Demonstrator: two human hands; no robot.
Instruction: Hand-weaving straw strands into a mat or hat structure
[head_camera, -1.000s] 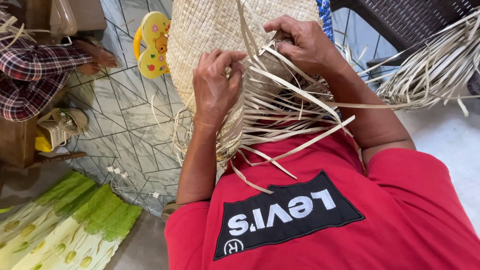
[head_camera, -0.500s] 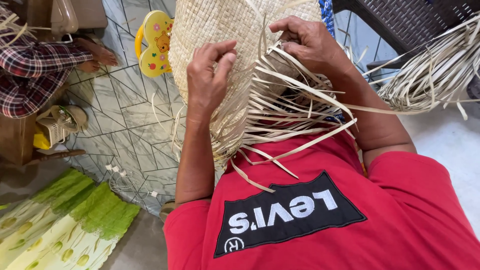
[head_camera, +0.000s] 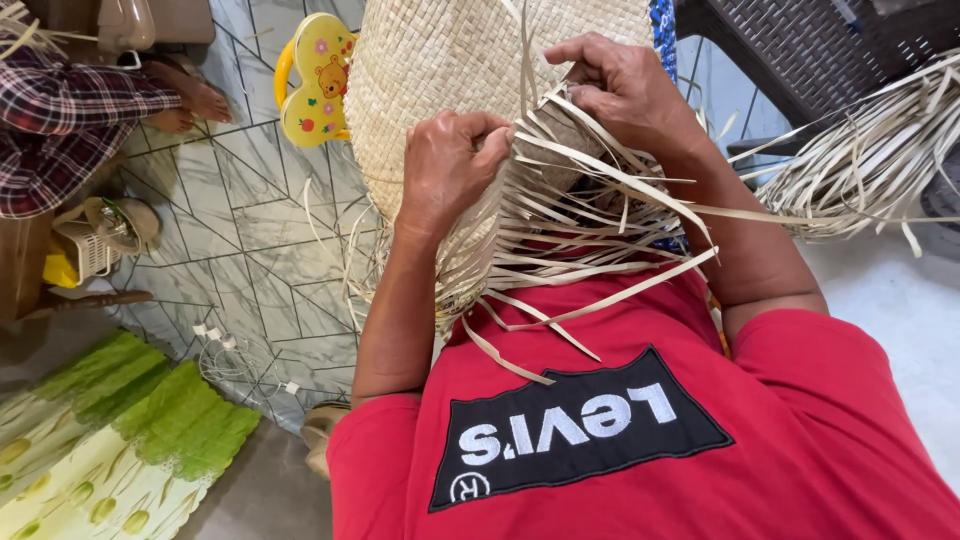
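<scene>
Left hand (head_camera: 450, 165) closed, pinching loose strips (head_camera: 580, 240) at the woven mat (head_camera: 440, 60) edge; right hand (head_camera: 625, 90) gripping strips, keeping the weave taut.

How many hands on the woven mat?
2: left hand gripping loose strips at the woven mat's edge, right hand pinching strips further right. None hidden, apparently.
</scene>
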